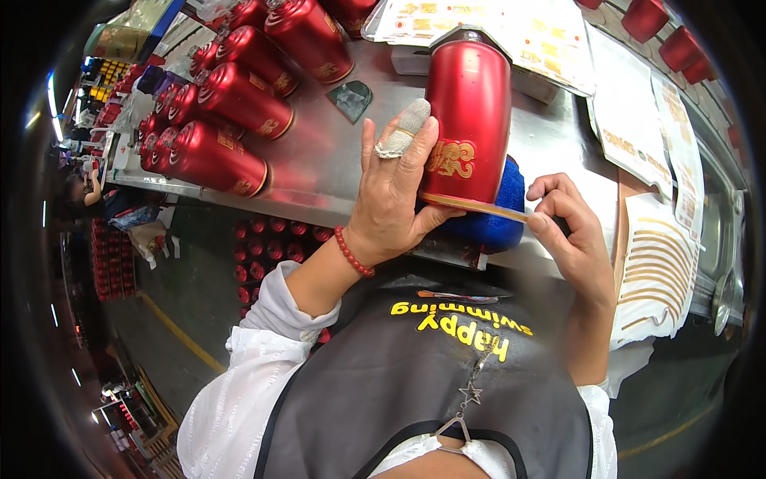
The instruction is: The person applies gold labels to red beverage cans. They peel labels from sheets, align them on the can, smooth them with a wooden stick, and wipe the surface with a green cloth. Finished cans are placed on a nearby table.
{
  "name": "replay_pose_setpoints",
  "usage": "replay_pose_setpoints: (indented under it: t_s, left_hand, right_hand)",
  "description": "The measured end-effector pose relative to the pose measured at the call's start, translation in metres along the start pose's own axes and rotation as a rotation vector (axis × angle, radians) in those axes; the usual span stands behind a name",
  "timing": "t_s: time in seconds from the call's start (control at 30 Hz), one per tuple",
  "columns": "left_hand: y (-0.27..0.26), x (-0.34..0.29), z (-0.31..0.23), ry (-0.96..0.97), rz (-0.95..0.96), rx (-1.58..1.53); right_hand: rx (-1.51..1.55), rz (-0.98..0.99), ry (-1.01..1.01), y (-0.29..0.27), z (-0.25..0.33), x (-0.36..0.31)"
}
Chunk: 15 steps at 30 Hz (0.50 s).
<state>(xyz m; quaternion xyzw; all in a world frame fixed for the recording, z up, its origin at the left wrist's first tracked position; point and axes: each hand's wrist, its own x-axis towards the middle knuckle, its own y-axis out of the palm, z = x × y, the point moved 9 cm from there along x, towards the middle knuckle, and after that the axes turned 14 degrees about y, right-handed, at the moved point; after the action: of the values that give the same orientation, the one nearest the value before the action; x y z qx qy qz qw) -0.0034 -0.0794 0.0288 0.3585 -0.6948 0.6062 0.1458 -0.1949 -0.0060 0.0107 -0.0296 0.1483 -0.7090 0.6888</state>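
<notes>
A glossy red bottle (469, 104) with a gold emblem lies on its side in front of me, its base toward me. My left hand (391, 191) is closed against its left side, thumb at the base end; one finger wears a pale cloth cover held by a band. A narrow gold strip sticker (499, 209) runs along the bottle's base edge and sticks out to the right. Its free end is pinched between thumb and finger of my right hand (568, 231). Under the base, a blue cloth pad (511, 198) shows partly.
Several red bottles (243, 100) stand at the left of the metal table (319, 172). A dark green piece (351, 100) lies among them and my bottle. Decal sheets (550, 40) spread behind; a sheet of curved gold strips (658, 267) is at right. More bottles (271, 249) are below.
</notes>
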Motion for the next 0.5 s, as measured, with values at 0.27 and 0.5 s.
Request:
replay_pose_setpoints:
  t_s: [0.27, 0.5]
  left_hand:
    - [0.009, -0.008, 0.005, -0.025, -0.014, -0.076]
    - [0.003, 0.003, -0.003, -0.038, 0.040, 0.005]
  right_hand:
    - [-0.043, -0.027, -0.029, 0.005, -0.005, 0.008]
    - [-0.042, -0.024, -0.009, 0.007, -0.004, 0.008]
